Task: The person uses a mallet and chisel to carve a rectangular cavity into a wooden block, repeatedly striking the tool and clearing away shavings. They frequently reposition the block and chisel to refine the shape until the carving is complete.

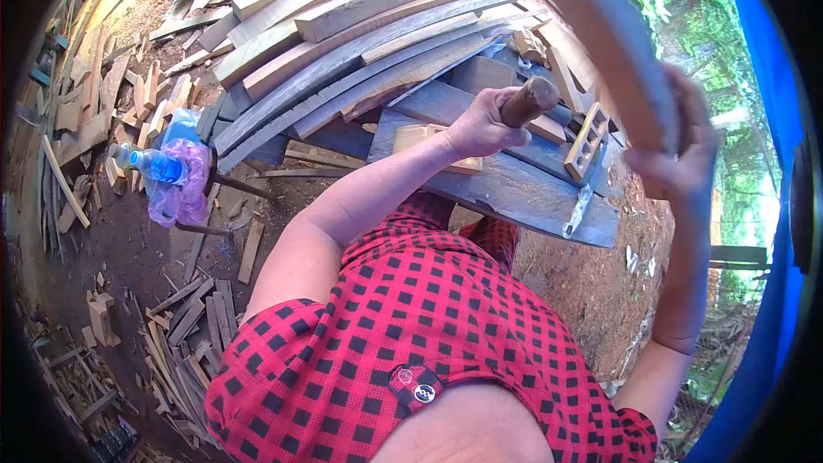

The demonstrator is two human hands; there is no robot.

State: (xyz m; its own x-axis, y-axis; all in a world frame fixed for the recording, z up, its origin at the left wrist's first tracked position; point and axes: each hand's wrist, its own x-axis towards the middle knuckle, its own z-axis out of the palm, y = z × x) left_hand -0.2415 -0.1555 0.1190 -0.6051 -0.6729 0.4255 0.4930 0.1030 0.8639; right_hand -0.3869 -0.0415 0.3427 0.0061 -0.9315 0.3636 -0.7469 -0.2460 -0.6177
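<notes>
My left hand (485, 125) is wrapped round a chisel (529, 101) by its thick, round wooden handle; the butt end points up towards me and the blade is hidden. Below that fist, a pale wooden piece (467, 165) lies on the dark plank bench (531, 197), partly covered by my forearm. Raised high at the right, my right hand (681, 141) grips the lower end of a long, thick wooden block (613, 39), slightly blurred and apart from the chisel. A small wooden piece with several rectangular holes (588, 142) rests on the bench between the two hands.
Long boards (343, 43) are stacked beyond the bench. At the left stands a plastic bottle (159, 165) with a pink plastic bag (184, 189). Wood offcuts (193, 317) litter the ground. A whitish strip (579, 210) lies at the bench's near edge; a blue sheet (763, 60) hangs at right.
</notes>
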